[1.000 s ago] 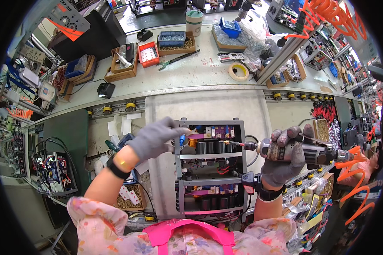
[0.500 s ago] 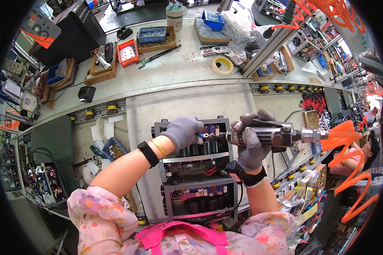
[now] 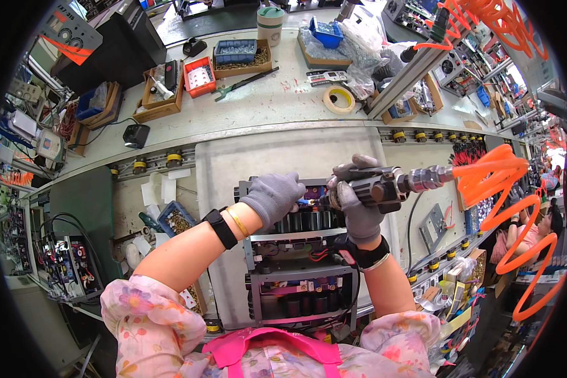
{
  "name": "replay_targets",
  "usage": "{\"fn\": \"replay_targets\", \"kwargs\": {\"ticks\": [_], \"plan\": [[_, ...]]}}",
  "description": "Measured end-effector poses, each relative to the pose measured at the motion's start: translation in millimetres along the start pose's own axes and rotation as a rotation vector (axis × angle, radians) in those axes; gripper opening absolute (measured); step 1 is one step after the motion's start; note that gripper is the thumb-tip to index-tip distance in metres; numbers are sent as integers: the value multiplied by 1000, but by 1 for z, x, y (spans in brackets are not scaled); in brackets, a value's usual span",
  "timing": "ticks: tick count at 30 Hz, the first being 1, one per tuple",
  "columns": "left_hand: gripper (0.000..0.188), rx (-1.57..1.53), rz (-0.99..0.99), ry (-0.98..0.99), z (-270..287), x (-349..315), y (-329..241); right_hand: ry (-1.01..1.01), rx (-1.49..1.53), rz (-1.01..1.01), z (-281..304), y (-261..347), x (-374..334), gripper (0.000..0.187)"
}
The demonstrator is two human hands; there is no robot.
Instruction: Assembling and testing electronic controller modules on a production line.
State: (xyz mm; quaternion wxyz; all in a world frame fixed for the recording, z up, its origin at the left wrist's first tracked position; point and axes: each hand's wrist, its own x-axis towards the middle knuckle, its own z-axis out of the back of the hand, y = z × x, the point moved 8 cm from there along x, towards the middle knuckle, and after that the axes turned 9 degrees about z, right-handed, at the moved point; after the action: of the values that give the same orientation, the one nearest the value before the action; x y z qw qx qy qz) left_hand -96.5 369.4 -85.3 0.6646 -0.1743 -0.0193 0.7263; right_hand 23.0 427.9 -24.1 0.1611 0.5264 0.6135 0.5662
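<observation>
The right hand (image 3: 362, 213) is wrapped around a dark power driver (image 3: 379, 189), whose nose points toward 9 o'clock at the top of the upper electronics frame (image 3: 296, 235) and whose tail meets a coiled orange hose (image 3: 492, 161) toward 3 o'clock. That frame, grey metal with a row of black cylinders (image 3: 303, 222) across its top bay, lies at 8 o'clock from the right hand and just beside it. From the left hand (image 3: 273, 198) the same frame lies at 5 o'clock, for this hand bends over its upper corner on the 10 o'clock side, fingers curled; they hide what is under them, so I cannot tell whether they grip anything. The driver's nose end is near the left hand and partly hidden. A lower electronics frame (image 3: 301, 293) sits at 6 o'clock from the upper one, just beside it. A blue bin (image 3: 163, 225) of small brass-coloured parts (image 3: 179, 220) is near 9 o'clock from the left hand, and a red tray (image 3: 201, 90) on the bench (image 3: 258, 104) lies toward 11 o'clock from the upper frame
</observation>
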Motion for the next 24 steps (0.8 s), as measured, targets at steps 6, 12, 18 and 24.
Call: {"fn": "replay_targets", "kwargs": {"ticks": [6,12,18,24], "plan": [[18,-36,-41,-51,4,-5,0,-35,2,-40,-4,-6,-1,50],[21,-97,-123,-134,11,-6,3,-45,-213,-49,-4,-15,-2,46],[22,11,-144,-132,0,12,7,43,-211,-24,-13,-20,-7,38],[21,-60,-41,-85,-3,31,12,26,-183,-30,-16,-24,-11,36]]}}
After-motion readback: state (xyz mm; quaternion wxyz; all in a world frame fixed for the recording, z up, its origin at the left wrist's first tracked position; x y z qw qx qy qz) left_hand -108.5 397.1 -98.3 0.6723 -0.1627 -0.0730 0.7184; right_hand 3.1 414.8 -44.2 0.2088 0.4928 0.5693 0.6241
